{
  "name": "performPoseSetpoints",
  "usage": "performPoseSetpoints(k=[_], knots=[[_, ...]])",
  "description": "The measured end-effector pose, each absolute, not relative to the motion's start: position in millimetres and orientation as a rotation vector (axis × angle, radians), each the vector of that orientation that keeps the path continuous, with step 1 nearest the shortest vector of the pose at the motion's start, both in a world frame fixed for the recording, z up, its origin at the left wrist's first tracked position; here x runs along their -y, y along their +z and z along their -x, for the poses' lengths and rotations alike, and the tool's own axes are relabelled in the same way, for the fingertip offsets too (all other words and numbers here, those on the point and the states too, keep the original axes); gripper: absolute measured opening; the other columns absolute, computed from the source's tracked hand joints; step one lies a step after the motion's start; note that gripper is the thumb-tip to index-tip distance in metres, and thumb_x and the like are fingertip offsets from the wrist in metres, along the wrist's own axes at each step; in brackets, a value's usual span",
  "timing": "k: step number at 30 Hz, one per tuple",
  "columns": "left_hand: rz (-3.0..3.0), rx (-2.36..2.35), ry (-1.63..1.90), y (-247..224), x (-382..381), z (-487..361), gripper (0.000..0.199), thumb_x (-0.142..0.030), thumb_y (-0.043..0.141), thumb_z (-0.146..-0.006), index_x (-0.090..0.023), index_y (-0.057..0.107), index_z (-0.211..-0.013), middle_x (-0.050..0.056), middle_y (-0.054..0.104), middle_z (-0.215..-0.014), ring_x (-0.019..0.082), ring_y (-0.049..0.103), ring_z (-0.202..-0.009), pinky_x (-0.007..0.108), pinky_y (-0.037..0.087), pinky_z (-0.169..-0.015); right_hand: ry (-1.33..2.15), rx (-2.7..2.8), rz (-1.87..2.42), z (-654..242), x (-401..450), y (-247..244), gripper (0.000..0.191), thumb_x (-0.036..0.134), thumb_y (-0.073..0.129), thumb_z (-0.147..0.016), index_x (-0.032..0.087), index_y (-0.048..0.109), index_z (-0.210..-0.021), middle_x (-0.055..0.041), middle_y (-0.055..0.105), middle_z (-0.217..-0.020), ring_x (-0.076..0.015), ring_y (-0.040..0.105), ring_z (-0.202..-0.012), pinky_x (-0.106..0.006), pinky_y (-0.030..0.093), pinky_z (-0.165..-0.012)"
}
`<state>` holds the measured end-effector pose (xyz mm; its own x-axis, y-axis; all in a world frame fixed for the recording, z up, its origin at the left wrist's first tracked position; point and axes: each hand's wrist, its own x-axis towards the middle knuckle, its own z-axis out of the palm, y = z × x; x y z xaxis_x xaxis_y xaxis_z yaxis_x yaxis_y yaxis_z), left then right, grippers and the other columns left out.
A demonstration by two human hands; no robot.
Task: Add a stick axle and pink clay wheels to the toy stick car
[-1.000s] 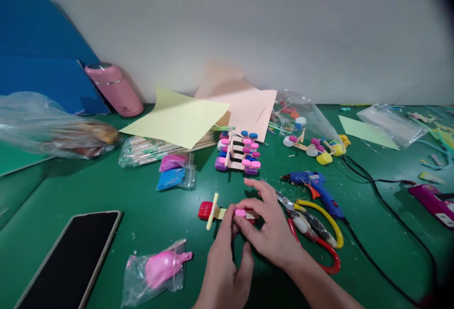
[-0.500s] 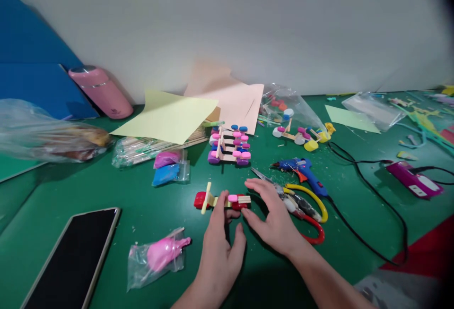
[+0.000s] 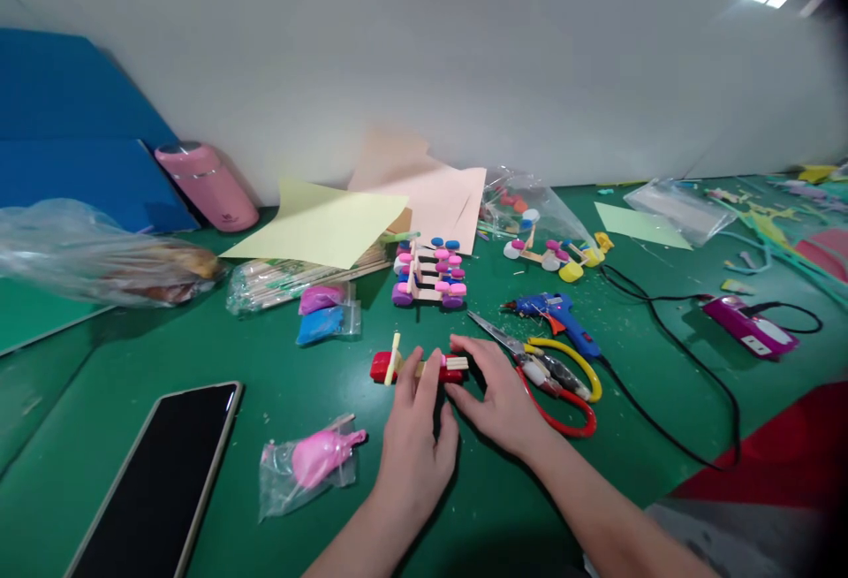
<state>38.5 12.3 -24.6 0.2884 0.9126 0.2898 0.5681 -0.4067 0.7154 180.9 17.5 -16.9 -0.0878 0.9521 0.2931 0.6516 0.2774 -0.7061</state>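
A small toy car (image 3: 383, 368) with red clay wheels and a pale upright stick lies on the green table, partly behind my fingers. My left hand (image 3: 420, 428) has its index and middle fingers on the car's middle, by a mostly covered pink piece. Its thumb bends below. Around the right end, with its short pale sticks, my right hand (image 3: 494, 397) curves, thumb and fingers apart; whether it touches is unclear. Similar finished-looking cars (image 3: 430, 273) stand in a row behind. Scissors (image 3: 530, 361) with yellow and red handles lie beside my right hand.
A blue glue gun (image 3: 556, 317) trails a black cable on the right. A phone (image 3: 159, 481) and bagged pink clay (image 3: 321, 459) lie left. Further back are bagged sticks (image 3: 291, 282), paper sheets (image 3: 318, 220), a pink bottle (image 3: 212, 189) and another clay-wheeled model (image 3: 553, 255).
The camera view has shifted slightly. My left hand's fingers now reach further over the car and cover most of the pink piece. My right hand stays by the right end.
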Motion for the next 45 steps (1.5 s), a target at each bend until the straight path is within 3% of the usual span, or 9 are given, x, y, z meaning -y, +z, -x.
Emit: performPoseSetpoints(k=[18, 24, 30, 45], knots=[[-2.074, -1.311, 1.0, -28.2, -11.7, -38.2, 0.055, -0.01, 0.042, -0.078, -0.019, 0.027, -0.13, 0.015, 0.038, -0.13, 0.026, 0.034, -0.123, 0.047, 0.036, -0.095, 0.504, 1.824, 1.464, -180.0, -18.6, -17.1, 0.052, 0.022, 0.057, -0.074, 0.022, 0.041, -0.123, -0.0086, 0.057, -0.108, -0.0238, 0.052, -0.101, -0.042, 0.043, -0.085], [-1.907, -1.375, 0.978, -28.9, -11.4, -37.4, 0.053, -0.013, 0.043, -0.079, -0.014, 0.026, -0.129, 0.017, 0.049, -0.116, 0.021, 0.058, -0.087, 0.04, 0.049, -0.078, 0.423, 1.824, 1.42, -178.1, -17.5, -10.5, 0.041, 0.021, 0.054, -0.076, 0.022, 0.048, -0.116, -0.0093, 0.048, -0.116, -0.0235, 0.044, -0.11, -0.041, 0.037, -0.093], [-1.972, -1.346, 1.04, -29.4, -13.6, -36.8, 0.039, -0.014, 0.043, -0.079, -0.013, 0.042, -0.118, 0.018, 0.046, -0.123, 0.027, 0.042, -0.117, 0.047, 0.04, -0.092, 0.221, 1.964, 1.362, -173.3, -16.0, -0.6, 0.033, 0.025, 0.053, -0.077, 0.024, 0.056, -0.11, -0.0077, 0.04, -0.122, -0.026, 0.039, -0.113, -0.046, 0.033, -0.093], [-2.041, -1.323, 1.052, -38.8, -13.5, -37.3, 0.036, -0.013, 0.042, -0.079, -0.01, 0.043, -0.115, 0.02, 0.043, -0.124, 0.027, 0.044, -0.116, 0.046, 0.042, -0.091, 0.174, 2.023, 1.354, -172.8, -17.1, -4.7, 0.032, 0.026, 0.051, -0.079, 0.022, 0.058, -0.11, -0.0079, 0.036, -0.127, -0.0262, 0.035, -0.115, -0.046, 0.028, -0.096]])
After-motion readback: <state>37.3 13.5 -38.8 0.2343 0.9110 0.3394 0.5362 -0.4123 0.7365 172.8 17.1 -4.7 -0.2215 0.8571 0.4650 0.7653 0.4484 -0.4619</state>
